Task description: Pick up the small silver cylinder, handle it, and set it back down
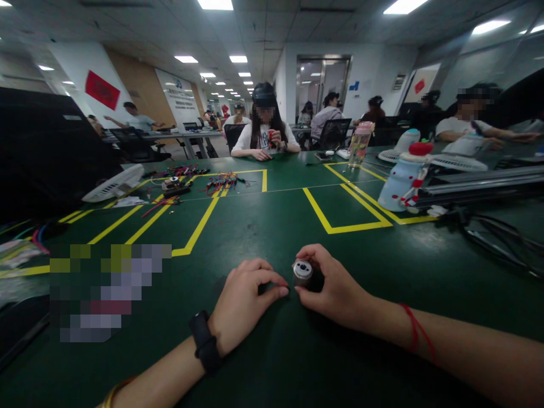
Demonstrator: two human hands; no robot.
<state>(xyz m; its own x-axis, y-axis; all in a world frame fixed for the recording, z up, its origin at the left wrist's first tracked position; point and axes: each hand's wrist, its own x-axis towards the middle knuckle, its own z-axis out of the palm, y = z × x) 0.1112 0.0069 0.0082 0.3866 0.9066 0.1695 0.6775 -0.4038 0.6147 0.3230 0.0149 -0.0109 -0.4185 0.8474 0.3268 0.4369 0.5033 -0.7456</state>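
A small metal cylinder [302, 273] with a pale round top stands upright near the middle of the green table [255, 226]. My right hand [329, 283] grips it from the right side, fingers curled behind it and thumb in front. Just left of the cylinder is my left hand [250, 294], its thumb and fingertips pinched together; whatever lies between them, if anything, is too small to make out. A small gap separates the left fingertips from the cylinder.
Bundles of coloured wires [223, 182] lie at the back left. A blue bottle with a red top [403, 178] and a pink-lidded bottle [361, 144] stand at the right. A person [266, 127] sits across the table. Black cables [501, 238] lie at the far right.
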